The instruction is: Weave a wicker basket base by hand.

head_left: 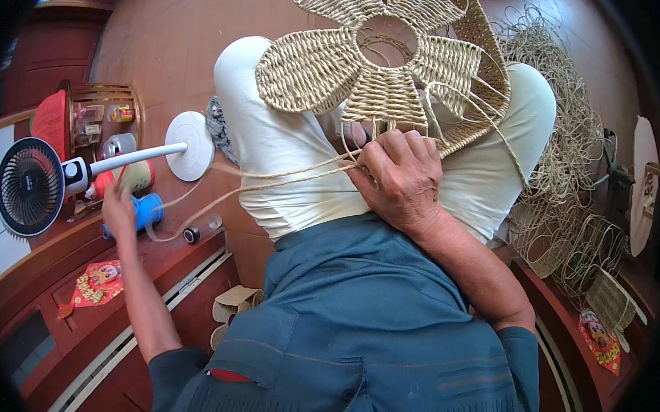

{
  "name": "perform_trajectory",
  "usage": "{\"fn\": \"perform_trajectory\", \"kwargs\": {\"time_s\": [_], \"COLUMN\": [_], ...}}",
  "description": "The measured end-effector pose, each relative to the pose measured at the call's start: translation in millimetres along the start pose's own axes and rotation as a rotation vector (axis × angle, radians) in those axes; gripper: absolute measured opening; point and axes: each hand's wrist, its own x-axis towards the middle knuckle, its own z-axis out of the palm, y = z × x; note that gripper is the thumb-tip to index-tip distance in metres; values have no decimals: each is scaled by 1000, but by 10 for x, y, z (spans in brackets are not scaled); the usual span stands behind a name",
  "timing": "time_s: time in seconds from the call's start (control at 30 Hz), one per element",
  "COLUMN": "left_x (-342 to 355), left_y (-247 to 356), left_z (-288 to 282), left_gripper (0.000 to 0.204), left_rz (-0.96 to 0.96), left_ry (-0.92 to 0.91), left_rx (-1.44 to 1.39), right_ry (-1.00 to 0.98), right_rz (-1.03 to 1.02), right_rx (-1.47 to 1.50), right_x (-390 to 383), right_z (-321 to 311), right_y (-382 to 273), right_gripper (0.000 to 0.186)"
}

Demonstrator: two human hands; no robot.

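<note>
A flower-shaped woven straw piece (390,97) lies across my lap, its petals set round an open ring. My right hand (403,169) is closed on the lower edge of its bottom petal, where the cords meet. Two lengths of twisted straw cord (294,176) run from beside that hand to the left, bending into a blurred loop. My left hand (119,208) is stretched far out to the left, near the blue spool. Motion smears its fingers, so whether they grip the cord is unclear. Under the flower, a curved woven rim (492,102) shows at the right.
A black-and-white fan (31,184) on a white stand leans at the left, beside a blue spool (147,211) and a rack of jars (95,123). Tangled straw cord (562,121) is heaped on the floor at the right. A small black-ended roll (192,234) sits on the red bench.
</note>
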Motion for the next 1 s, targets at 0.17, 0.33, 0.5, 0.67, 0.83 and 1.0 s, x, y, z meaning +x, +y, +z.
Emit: {"fn": "perform_trajectory", "kwargs": {"time_s": [0.17, 0.33, 0.5, 0.67, 0.83, 1.0], "left_x": [-1077, -1357, -1194, -1150, -539, -70], "left_y": [3578, 4055, 3948, 3594, 2340, 231], "left_z": [-564, -226, -394, -472, -250, -453], "left_gripper": [36, 34, 13, 8, 8, 23], "left_rz": [747, 712, 700, 709, 415, -93], "left_ry": [-284, -536, -624, -470, -147, -45], "left_rx": [-484, -789, -675, -559, -228, 389], "right_ry": [-37, 74, 37, 73, 108, 109], "right_rz": [41, 27, 29, 13, 32, 19], "right_rx": [-30, 2, -27, 5, 14, 37], "right_x": [-101, -49, -81, -60, -84, -83], "right_z": [-20, 34, 24, 28, 7, 4], "right_y": [55, 27, 56, 54, 84, 77], "right_gripper": [26, 31, 26, 24, 22, 21]}}
